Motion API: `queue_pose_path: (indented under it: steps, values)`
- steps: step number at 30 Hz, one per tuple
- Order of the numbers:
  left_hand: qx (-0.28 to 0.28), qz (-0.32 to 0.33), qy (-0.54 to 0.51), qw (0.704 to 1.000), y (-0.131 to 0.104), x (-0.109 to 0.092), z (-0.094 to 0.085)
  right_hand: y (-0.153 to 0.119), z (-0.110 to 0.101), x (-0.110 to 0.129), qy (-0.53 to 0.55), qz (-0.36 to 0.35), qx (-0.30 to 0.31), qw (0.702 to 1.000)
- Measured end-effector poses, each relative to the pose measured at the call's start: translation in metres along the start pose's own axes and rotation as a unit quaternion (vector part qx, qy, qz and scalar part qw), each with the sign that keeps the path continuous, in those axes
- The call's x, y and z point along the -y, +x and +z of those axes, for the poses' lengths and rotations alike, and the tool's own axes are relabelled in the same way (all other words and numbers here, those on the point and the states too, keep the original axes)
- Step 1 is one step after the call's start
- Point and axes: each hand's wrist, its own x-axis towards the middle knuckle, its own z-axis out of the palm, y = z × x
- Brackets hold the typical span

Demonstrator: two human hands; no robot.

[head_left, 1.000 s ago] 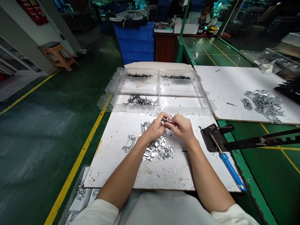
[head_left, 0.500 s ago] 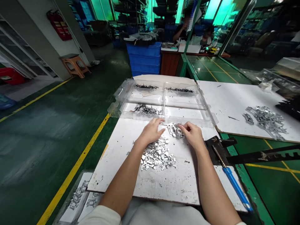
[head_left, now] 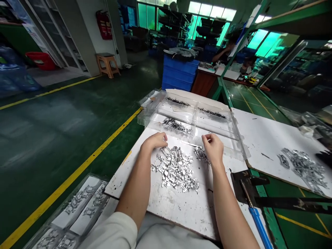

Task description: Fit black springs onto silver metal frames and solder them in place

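My left hand [head_left: 155, 141] is over the upper left edge of a pile of small silver metal parts [head_left: 177, 169] on a white board [head_left: 181, 211]. Its thumb and fingertips are a little apart, with no part visible between them. To the right, my right hand [head_left: 214, 148] is closed in a pinch, thumb against forefinger; what it holds, if anything, is too small to make out. Just beneath it lies a smaller group of metal parts [head_left: 199, 153], partly covered by the hand. A thin strip [head_left: 190, 143] rests between the hands.
Beyond the hands stands a clear divided tray [head_left: 194, 121] with thin black pieces [head_left: 177, 125]. A black clamp [head_left: 241, 188] and blue-handled tool [head_left: 259, 224] lie right, near another silver heap [head_left: 306, 169]. A parts tray [head_left: 75, 207] sits low left. Blue crates [head_left: 178, 71] stand behind.
The view has swung left. My left hand has moved left to the pile's upper edge, and its fingers have curled in. My right hand has lifted off the smaller group, still pinched.
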Motion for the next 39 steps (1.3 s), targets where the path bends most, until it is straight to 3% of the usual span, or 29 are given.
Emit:
queue_pose_path:
  steps: [5, 9, 14, 17, 22, 25, 29, 35, 37, 39]
  values:
    - [0.037, 0.007, -0.047, 0.998, 0.006, 0.009, 0.006, 0.059, 0.04, 0.036, -0.159, -0.007, 0.202, 0.966]
    - [0.017, 0.033, -0.098, 0.995, 0.008, 0.014, 0.008, 0.095, 0.071, 0.049, -0.215, -0.015, 0.262, 0.941]
    - [-0.049, 0.129, -0.212, 0.967, 0.006, 0.009, 0.004, 0.108, 0.102, 0.057, -0.229, -0.1, 0.314, 0.916]
    - [-0.086, 0.19, -0.405, 0.89, 0.006, -0.005, 0.01, 0.109, 0.111, 0.061, -0.225, -0.13, 0.331, 0.907]
    - [-0.048, 0.207, -0.683, 0.699, 0.009, -0.03, 0.027, 0.11, 0.106, 0.06, -0.211, -0.139, 0.341, 0.905]
    - [-0.005, 0.206, -0.742, 0.638, 0.011, -0.035, 0.031, 0.11, 0.1, 0.056, -0.188, -0.131, 0.335, 0.914]
    - [0.027, 0.205, -0.743, 0.636, 0.012, -0.036, 0.032, 0.105, 0.097, 0.049, -0.151, -0.115, 0.305, 0.933]
    - [0.004, 0.233, -0.723, 0.651, 0.014, -0.039, 0.037, 0.098, 0.088, 0.041, -0.11, -0.082, 0.253, 0.958]
    - [-0.017, 0.232, -0.69, 0.686, 0.015, -0.038, 0.039, 0.097, 0.082, 0.037, -0.1, -0.072, 0.24, 0.963]
    - [-0.071, 0.232, -0.594, 0.767, 0.017, -0.037, 0.043, 0.094, 0.075, 0.033, -0.093, -0.06, 0.223, 0.969]
